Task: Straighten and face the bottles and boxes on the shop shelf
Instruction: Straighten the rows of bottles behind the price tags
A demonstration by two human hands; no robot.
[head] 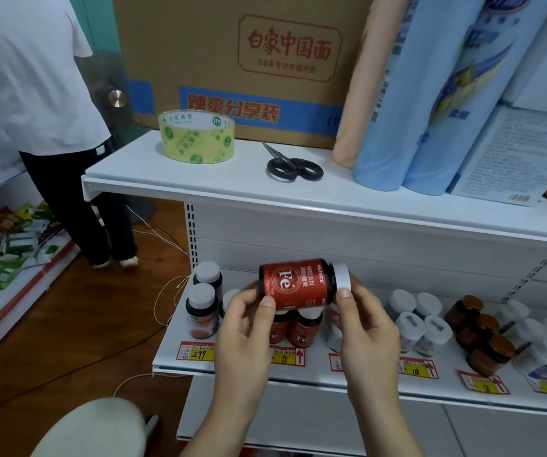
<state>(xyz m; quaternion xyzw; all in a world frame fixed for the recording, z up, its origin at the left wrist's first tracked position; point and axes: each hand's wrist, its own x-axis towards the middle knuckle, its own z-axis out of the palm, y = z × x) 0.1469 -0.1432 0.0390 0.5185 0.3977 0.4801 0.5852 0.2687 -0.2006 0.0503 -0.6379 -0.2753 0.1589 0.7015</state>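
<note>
A dark bottle with a red "Fe" label [298, 283] and a white cap lies on its side in the air above the lower shelf [315, 374], cap pointing right. My left hand [249, 324] grips its base end, thumb on the label. My right hand [364, 328] pinches the cap end. Two more red-label bottles [303, 329] stand on the shelf right below it. Dark bottles with white caps [201, 308] stand at the left. White-capped bottles [420, 321] and amber jars with brown lids [483, 338] stand to the right.
The upper shelf carries a tape roll [196, 136], black scissors [293, 164], a big cardboard carton [249, 61], blue rolled packs [430, 110] and a white box [509, 156]. A person in a white shirt [35, 94] stands at the left. Price tags [196, 351] line the shelf edge.
</note>
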